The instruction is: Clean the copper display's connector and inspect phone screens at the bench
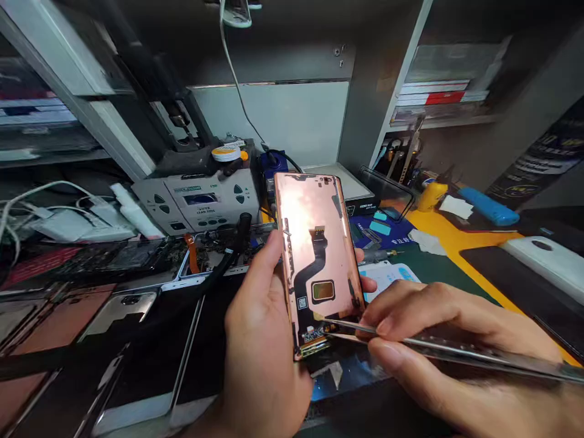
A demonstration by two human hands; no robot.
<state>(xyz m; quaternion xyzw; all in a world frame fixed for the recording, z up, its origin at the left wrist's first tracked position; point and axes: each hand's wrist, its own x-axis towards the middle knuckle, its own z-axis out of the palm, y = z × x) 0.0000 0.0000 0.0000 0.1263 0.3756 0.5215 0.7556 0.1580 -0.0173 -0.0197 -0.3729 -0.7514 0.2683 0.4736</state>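
Observation:
A copper-coloured phone screen panel (pixel 337 255) is held upright and slightly tilted, its back facing the camera. My left hand (pixel 267 334) grips it from the left and behind, with fingertips showing past the right edge. A black flex cable (pixel 310 264) runs down the panel to a small circuit strip (pixel 314 334) at its lower end. My right hand (pixel 424 328) pinches metal tweezers (pixel 438 348). Their two tips are slightly apart at the panel's lower end, over or on the strip; contact cannot be made out.
Several phone panels and frames (pixel 68 322) lie at the left. A grey soldering station (pixel 205 198) stands behind them. At the right are a yellow bottle (pixel 431 197), a blue tube (pixel 488 207) and a white device (pixel 547 264). Shelves border both sides.

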